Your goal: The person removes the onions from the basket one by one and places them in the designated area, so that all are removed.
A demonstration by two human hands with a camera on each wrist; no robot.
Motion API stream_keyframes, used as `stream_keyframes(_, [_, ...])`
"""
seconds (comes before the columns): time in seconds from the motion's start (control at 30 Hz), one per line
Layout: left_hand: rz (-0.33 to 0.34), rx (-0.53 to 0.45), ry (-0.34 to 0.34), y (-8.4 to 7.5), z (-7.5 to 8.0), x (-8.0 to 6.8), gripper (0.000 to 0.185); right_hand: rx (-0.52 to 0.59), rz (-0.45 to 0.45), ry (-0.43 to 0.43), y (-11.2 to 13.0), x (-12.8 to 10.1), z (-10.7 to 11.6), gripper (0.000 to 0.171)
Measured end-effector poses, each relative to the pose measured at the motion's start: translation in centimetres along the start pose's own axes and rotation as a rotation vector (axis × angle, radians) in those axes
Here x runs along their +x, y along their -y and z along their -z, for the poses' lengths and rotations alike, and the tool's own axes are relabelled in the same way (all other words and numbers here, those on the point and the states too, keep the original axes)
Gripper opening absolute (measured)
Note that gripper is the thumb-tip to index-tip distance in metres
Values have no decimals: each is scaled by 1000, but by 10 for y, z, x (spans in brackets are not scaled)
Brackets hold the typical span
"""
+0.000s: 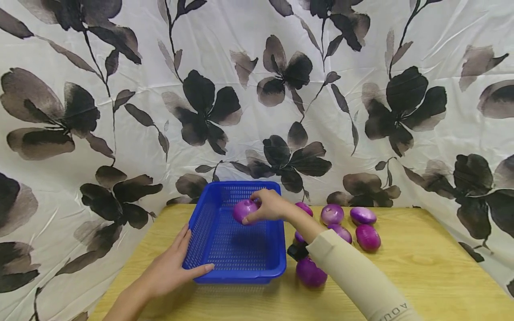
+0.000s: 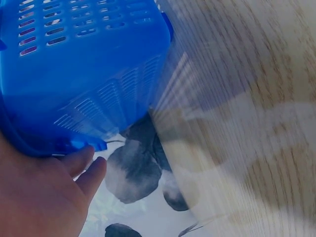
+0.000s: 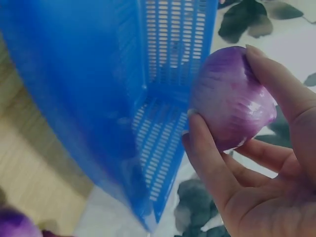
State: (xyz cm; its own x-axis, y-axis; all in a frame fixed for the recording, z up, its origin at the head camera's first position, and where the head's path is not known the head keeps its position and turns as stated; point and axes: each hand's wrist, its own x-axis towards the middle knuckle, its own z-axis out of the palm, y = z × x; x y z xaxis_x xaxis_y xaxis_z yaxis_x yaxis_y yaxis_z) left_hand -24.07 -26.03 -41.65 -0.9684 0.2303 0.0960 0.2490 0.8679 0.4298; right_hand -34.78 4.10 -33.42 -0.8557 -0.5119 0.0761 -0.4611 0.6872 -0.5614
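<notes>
Purple onion [image 1: 245, 210] gripped in right hand [image 1: 270, 206] over basket [image 1: 209, 214], left hand [image 1: 170, 265] flat against rim

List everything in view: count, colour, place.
Basket: 1, blue slotted plastic, on the table's left-centre.
Held onion: 1, purple, above the basket interior, in the right hand's grip.
Loose onions: about 6 visible, purple, on the table right of the basket, some partly hidden by the forearm.
Table: 1, light wood.
Backdrop cloth: 1, white with dark floral print, behind and beside the table.
Left hand: rests open against the basket's near-left corner.
Right hand: holds the onion; cream sleeve.
</notes>
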Motion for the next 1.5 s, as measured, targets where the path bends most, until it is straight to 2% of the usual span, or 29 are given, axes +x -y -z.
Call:
stream_keyframes(0.13, [8,-8,12,0,-1,-3,125,52,26,-25,-10,-22,3,76])
stream_keyframes(0.4, [1,-4,-3,-1,0,1,125,66,50,-120,-36,-61,20,69])
stream_keyframes(0.63, [6,16,1,1,0,-2,126,79,24,-120,-67,-93,25,66])
stream_keyframes(0.9, [16,50,9,2,-1,-2,127,21,12,-114,-91,-131,34,67])
stream_keyframes(1.03, [8,49,6,1,0,0,127,23,37,-122,-104,-152,39,65])
stream_keyframes(1.33, [7,54,6,-1,0,0,127,39,55,-33,-137,-199,40,68])
stream_keyframes(1.5, [29,45,19,-3,0,-1,127,85,33,5,-153,-214,32,72])
